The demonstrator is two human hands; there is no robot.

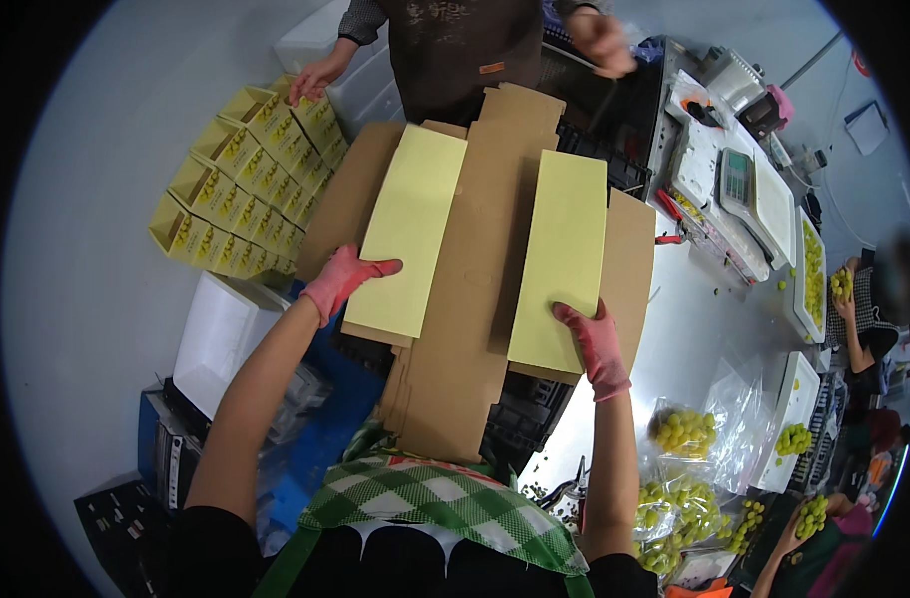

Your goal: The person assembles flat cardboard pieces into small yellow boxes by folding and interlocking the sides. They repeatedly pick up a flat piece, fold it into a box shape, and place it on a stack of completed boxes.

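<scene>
Two long pale-yellow boxes lie on a brown cardboard sheet (470,239) in front of me, a strip of bare cardboard between them. My left hand (345,281), in a pink-red glove, grips the near left edge of the left yellow box (412,239), its thumb on top and its other fingers down the side. The right yellow box (563,249) has my right hand (597,344) on its near right edge, gloved alike, the thumb on top. The undersides of both boxes are hidden.
Printed yellow cartons (246,189) are stacked at the left, above a white foam box (221,339). Across from me stands a person in a dark apron (465,50). On the right, a metal table (689,319) holds bagged green grapes (684,434) and a scale (739,179); other people handle grapes beyond.
</scene>
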